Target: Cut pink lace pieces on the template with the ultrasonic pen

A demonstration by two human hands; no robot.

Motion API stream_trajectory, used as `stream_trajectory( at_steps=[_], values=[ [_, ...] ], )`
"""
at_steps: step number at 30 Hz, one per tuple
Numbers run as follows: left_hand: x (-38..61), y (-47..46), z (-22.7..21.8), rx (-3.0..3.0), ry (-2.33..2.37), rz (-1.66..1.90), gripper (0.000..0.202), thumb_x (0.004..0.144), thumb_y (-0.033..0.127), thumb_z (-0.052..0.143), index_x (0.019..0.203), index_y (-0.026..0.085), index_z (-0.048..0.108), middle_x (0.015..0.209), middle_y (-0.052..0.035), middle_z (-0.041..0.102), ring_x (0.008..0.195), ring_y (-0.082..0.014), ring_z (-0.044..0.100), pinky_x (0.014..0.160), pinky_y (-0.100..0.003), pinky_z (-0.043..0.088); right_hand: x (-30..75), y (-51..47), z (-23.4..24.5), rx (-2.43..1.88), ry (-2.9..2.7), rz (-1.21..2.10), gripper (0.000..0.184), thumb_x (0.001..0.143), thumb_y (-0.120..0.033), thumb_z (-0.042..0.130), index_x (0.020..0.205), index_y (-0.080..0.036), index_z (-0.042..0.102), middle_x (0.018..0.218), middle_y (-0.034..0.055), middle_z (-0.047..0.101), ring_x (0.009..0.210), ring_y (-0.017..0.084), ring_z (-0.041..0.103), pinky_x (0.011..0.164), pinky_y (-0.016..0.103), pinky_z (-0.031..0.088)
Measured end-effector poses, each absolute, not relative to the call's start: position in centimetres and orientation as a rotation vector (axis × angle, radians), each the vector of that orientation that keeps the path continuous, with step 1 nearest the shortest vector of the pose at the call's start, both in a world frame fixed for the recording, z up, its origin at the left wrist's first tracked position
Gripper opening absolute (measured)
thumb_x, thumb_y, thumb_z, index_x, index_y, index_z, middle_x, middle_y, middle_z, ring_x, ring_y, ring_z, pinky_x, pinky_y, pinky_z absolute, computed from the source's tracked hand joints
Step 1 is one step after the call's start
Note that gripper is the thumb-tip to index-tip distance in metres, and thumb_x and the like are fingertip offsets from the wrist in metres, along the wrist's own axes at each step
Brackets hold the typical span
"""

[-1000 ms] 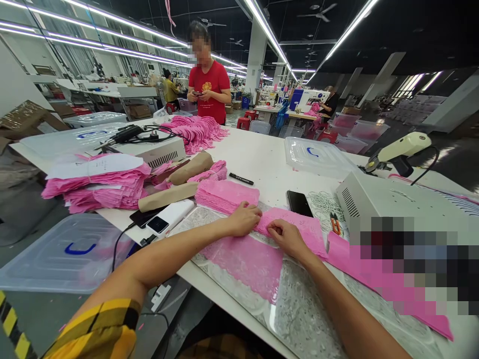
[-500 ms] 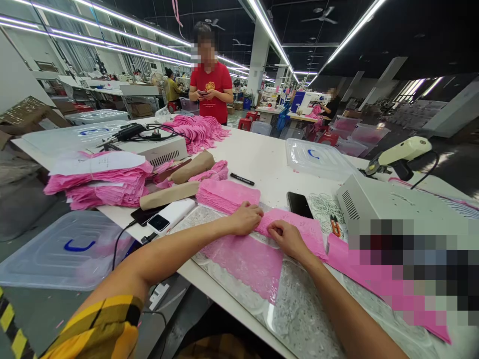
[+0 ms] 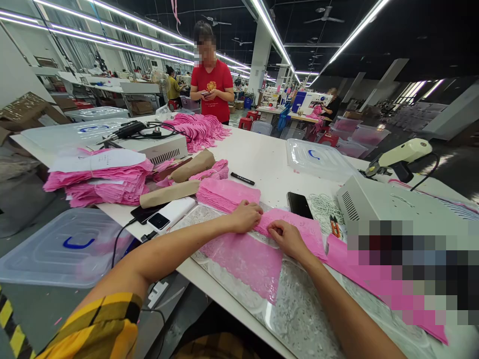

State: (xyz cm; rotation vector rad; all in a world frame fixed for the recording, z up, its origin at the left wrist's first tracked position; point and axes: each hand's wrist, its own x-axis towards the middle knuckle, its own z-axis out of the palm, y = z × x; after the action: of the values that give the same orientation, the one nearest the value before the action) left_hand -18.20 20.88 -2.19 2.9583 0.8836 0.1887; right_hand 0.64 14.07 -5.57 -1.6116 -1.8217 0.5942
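Note:
My left hand (image 3: pixel 245 217) and my right hand (image 3: pixel 286 238) rest close together on a pink lace piece (image 3: pixel 247 259) spread over the white table (image 3: pixel 265 159). Both hands have their fingers curled and pinch the lace at its upper edge. A stack of pink lace (image 3: pixel 226 194) lies just beyond my left hand. Another pink lace piece (image 3: pixel 303 227) lies under and past my right hand.
A black phone (image 3: pixel 299 204), small snips (image 3: pixel 335 227), a black marker (image 3: pixel 242 178), a white power bank (image 3: pixel 170 214), white machine boxes (image 3: pixel 377 204) and a clear lid (image 3: pixel 318 157) are on the table. Pink bundles (image 3: pixel 101 182) lie left. A person in red (image 3: pixel 211 89) stands at the far side.
Both hands stay pinched on the lace; the view has shifted slightly, and nothing else has visibly moved.

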Motion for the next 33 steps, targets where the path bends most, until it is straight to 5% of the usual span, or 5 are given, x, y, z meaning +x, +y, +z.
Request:
stream_trajectory(
  at_steps=[11,19,33],
  values=[
    [-18.0,20.9,-1.8,2.906,0.889,0.237,0.021,0.093,0.015,0.051,0.084,0.017,0.07,0.126,-0.0067,0.064,0.116,-0.0233,0.054,0.094,-0.04,0.032,0.2,15.4,-5.2,-1.51,-1.735,0.614,0.026,0.074,-0.041,0.055,0.077,-0.021,0.071,0.083,0.0056,0.072,0.072,0.019,0.06,0.068,0.032,0.044],
    [-17.8,20.7,-1.6,2.82,0.918,0.309,0.016,0.093,0.019,0.055,0.087,0.019,0.07,0.126,-0.0049,0.064,0.119,-0.0219,0.054,0.098,-0.04,0.035,-0.9,15.5,-5.4,-1.463,-1.684,0.693,0.027,0.071,-0.045,0.059,0.062,-0.019,0.064,0.056,0.0017,0.059,0.054,0.014,0.047,0.054,0.027,0.034],
    [-17.4,19.1,-2.6,2.626,1.12,0.502,0.013,0.091,0.024,0.061,0.092,0.021,0.074,0.121,-0.0055,0.065,0.118,-0.0249,0.054,0.101,-0.044,0.038,-0.4,15.0,-4.7,-1.404,-1.577,0.895,0.04,0.07,-0.057,0.062,0.067,-0.018,0.067,0.064,0.0017,0.06,0.061,0.014,0.047,0.058,0.027,0.037]
  ],
)
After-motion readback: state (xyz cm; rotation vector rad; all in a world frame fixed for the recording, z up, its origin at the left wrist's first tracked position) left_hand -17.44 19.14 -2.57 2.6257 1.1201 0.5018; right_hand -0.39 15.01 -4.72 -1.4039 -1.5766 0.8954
